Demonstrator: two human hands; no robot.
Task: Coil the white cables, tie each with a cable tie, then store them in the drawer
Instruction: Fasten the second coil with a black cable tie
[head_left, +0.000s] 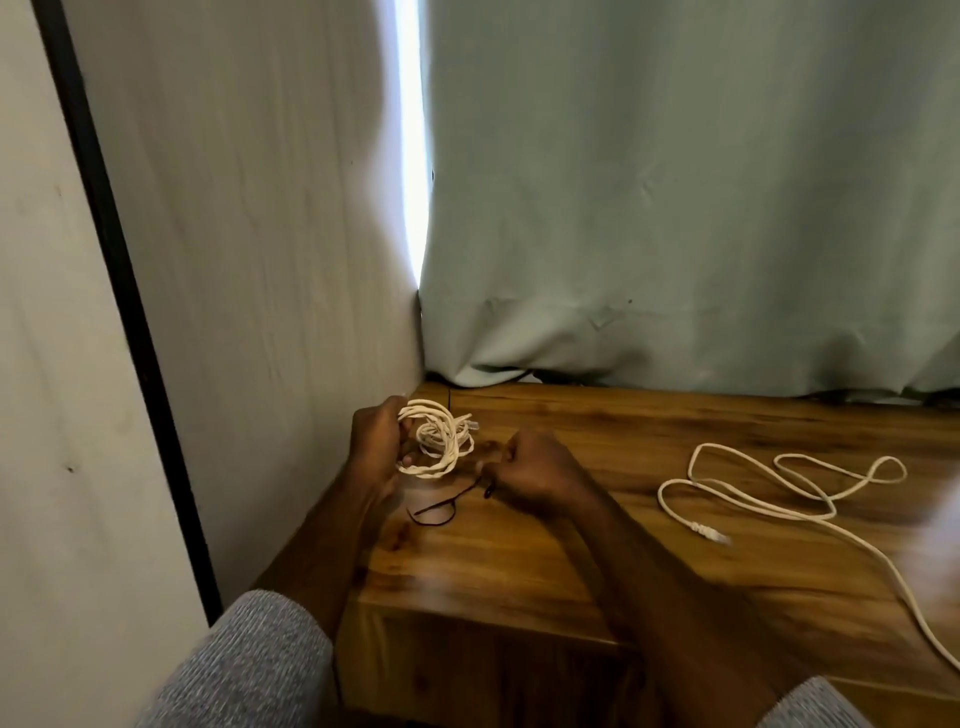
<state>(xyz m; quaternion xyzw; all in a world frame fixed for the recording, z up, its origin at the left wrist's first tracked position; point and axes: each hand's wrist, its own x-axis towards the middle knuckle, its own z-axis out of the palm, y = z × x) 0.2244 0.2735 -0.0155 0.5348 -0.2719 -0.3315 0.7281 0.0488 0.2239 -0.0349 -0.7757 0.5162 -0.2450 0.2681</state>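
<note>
Gripping the coiled white cable (435, 440), left hand (375, 447) fingers curl round it – right hand (530, 470) pinches black cable tie (441, 506)

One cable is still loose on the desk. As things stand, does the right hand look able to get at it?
Probably not right away: the right hand pinches the black cable tie. The loose cable lies unobstructed to its right.

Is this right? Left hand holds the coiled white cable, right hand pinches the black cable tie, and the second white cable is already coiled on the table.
Not quite. In the head view the second white cable lies loose and uncoiled on the table. The rest holds: the left hand holds the coiled white cable, and the right hand pinches the black cable tie.
</note>
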